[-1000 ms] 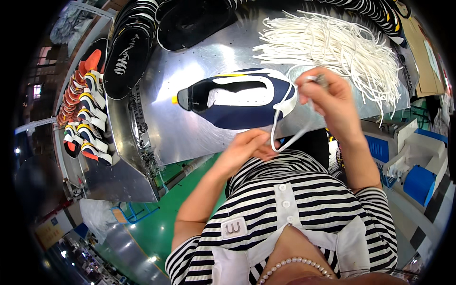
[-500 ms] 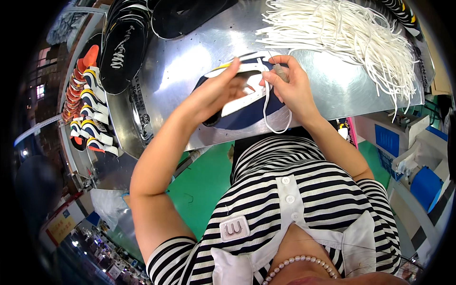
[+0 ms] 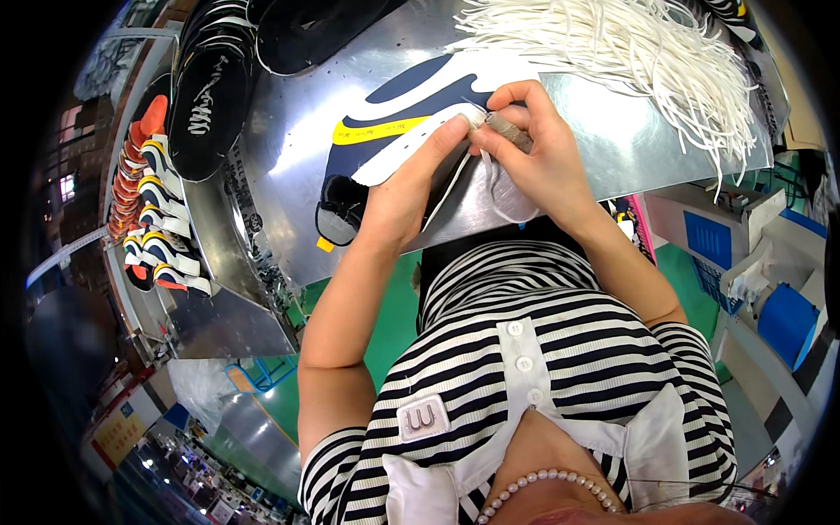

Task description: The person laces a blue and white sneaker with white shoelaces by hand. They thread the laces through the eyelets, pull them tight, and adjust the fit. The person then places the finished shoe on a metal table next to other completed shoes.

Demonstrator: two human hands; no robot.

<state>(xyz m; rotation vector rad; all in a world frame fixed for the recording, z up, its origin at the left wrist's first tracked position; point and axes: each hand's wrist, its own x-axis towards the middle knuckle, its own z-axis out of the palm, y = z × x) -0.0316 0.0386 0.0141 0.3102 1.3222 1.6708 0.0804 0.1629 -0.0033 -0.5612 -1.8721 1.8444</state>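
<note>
A flat shoe upper [image 3: 381, 131] in navy, white and yellow lies tilted over the metal table's near side, its dark heel end toward the lower left. My left hand [image 3: 416, 171] grips the upper's white eyelet strip, thumb on top. Close against the strip's far end, my right hand [image 3: 542, 149] is closed on a tool with a grey-brown wrapped handle [image 3: 507, 133]. Its tip is hidden between the fingers at the eyelets. A white shoelace [image 3: 493, 182] hangs in a blurred loop below my fingers.
A large pile of white laces [image 3: 612, 79] covers the table's far right. Black shoe uppers [image 3: 199, 122] stand stacked at the far left, beside a rack of white, navy and orange uppers [image 3: 162, 219]. Grey and blue bins [image 3: 709, 245] are at the right.
The upper has been turned so its yellow-striped side faces up. My left hand, apart and blurred before, now grips the eyelet strip. My right hand keeps the tool at nearly the same place.
</note>
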